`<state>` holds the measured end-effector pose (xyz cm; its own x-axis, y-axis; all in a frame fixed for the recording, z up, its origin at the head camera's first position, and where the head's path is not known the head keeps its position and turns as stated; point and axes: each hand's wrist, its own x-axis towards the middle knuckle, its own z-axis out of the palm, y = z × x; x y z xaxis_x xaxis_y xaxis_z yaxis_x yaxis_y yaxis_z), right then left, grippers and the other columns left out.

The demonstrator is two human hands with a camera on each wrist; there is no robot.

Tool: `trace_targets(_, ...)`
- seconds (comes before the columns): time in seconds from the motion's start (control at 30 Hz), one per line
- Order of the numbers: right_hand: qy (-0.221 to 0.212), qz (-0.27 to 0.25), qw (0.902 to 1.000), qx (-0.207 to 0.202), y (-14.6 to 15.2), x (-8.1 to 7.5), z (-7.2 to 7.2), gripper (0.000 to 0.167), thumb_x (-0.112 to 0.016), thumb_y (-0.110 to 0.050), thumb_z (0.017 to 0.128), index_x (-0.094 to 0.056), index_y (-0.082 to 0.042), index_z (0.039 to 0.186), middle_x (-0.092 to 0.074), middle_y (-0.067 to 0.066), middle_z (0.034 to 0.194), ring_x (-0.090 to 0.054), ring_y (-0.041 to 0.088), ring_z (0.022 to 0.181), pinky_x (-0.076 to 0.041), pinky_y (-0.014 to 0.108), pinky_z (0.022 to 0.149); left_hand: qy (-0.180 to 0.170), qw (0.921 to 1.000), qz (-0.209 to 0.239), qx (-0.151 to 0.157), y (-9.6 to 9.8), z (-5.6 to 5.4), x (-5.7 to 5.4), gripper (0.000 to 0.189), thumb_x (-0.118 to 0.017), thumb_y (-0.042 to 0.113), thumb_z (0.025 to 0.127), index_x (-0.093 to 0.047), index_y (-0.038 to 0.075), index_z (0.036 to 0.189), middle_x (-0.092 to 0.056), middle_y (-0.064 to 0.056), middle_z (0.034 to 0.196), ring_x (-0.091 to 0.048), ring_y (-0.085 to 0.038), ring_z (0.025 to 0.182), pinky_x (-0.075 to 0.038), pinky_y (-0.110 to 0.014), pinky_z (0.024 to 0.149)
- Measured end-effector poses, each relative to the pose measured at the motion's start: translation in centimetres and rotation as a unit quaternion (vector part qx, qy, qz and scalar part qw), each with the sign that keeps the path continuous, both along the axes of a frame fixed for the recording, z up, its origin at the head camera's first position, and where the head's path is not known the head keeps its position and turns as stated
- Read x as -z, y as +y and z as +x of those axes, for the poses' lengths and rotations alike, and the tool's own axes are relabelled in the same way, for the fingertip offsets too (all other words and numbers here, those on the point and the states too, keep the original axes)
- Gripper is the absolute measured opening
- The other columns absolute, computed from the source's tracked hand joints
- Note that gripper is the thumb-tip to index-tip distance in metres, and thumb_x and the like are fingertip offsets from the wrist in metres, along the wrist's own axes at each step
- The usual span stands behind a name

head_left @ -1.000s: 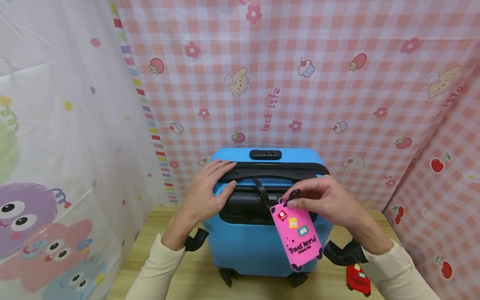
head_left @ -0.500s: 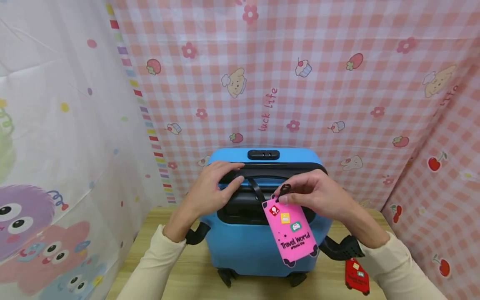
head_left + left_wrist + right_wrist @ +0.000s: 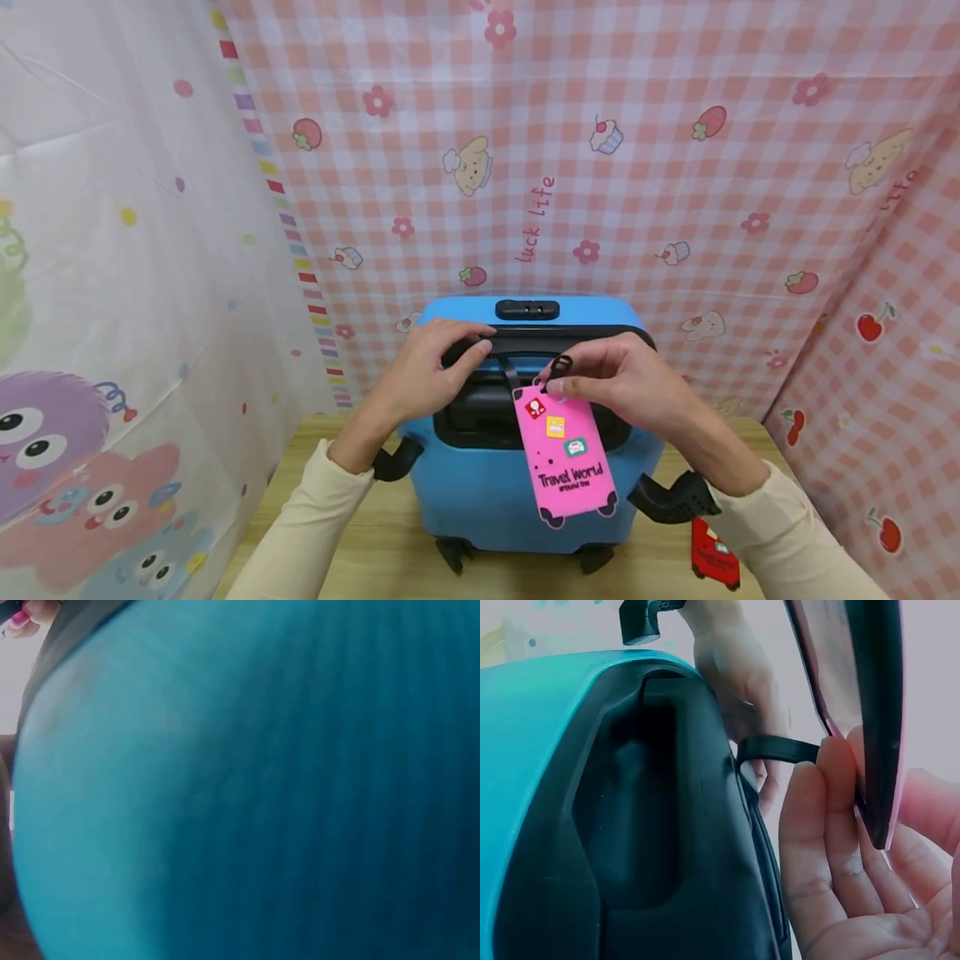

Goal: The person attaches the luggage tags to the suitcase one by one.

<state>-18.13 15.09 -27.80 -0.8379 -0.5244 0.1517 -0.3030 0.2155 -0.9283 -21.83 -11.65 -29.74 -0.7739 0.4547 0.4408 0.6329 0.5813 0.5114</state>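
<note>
A light blue suitcase (image 3: 525, 500) with a black top handle (image 3: 547, 343) stands upright in the head view. My left hand (image 3: 423, 375) holds the handle's left part, fingers over it and thumb in front. Beside that thumb a black strap (image 3: 508, 372) runs from the handle to a pink luggage tag (image 3: 564, 467) printed "Travel World". My right hand (image 3: 637, 383) pinches the tag's top corner, where a black strap loop (image 3: 560, 365) sticks up. In the right wrist view the strap (image 3: 780, 748) stretches between handle and tag. Blue shell (image 3: 187, 787) fills most of the left wrist view.
A red luggage tag (image 3: 714, 557) lies on the wooden tabletop (image 3: 382, 558), near the right sleeve. Behind the suitcase hangs a pink checked curtain (image 3: 570, 150); a white cartoon-printed curtain (image 3: 217, 317) hangs at left. A black combination lock (image 3: 527, 310) sits on the suitcase top.
My right hand has moved left and slightly up with the pink tag, which now hangs straighter. My left hand's fingers and thumb have come closer together and shifted right along the handle.
</note>
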Motion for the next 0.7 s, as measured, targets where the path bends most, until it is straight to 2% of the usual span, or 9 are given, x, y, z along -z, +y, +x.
trace_targets(0.23,0.012,0.014,0.9995,0.026,-0.4,-0.2,-0.1,0.02,-0.07,-0.017,0.093,-0.074,-0.006,0.11,-0.074,0.01,0.1,-0.069,0.028,0.082,-0.059,0.036,0.074,-0.005,0.9999,-0.014,-0.008,0.3,-0.2,-0.4,0.033,-0.051,0.03,0.103,-0.069,0.013,0.125,-0.067,-0.003,0.125,-0.057,-0.022,0.116,-0.044,-0.046,0.101)
trace_targets(0.5,0.013,0.007,0.9993,0.035,-1.3,-0.2,-0.4,0.019,-0.07,-0.016,0.093,-0.074,-0.007,0.109,-0.073,0.01,0.098,-0.068,0.027,0.081,-0.059,0.035,0.071,-0.02,0.9994,-0.028,-0.004,0.8,-0.4,-0.6,0.034,-0.058,0.036,0.099,-0.07,0.015,0.123,-0.068,0.001,0.123,-0.055,-0.019,0.117,-0.042,-0.046,0.102)
trace_targets(0.6,0.028,0.006,0.9992,0.026,-1.4,-0.1,-0.9,0.018,-0.07,-0.014,0.093,-0.074,-0.006,0.108,-0.073,0.01,0.096,-0.068,0.026,0.08,-0.059,0.035,0.07,-0.003,0.9996,-0.027,0.0,1.0,-0.4,-0.4,0.032,-0.061,0.034,0.098,-0.072,0.014,0.12,-0.069,0.001,0.121,-0.056,-0.019,0.115,-0.041,-0.045,0.102)
trace_targets(0.7,0.059,0.002,0.9983,-0.002,-1.3,0.0,-1.5,0.017,-0.069,-0.01,0.092,-0.074,-0.004,0.108,-0.073,0.011,0.095,-0.069,0.026,0.079,-0.059,0.036,0.069,0.022,0.9995,-0.022,0.002,1.1,-0.5,-0.1,0.029,-0.065,0.032,0.095,-0.073,0.014,0.116,-0.071,0.0,0.118,-0.059,-0.02,0.111,-0.043,-0.044,0.098)
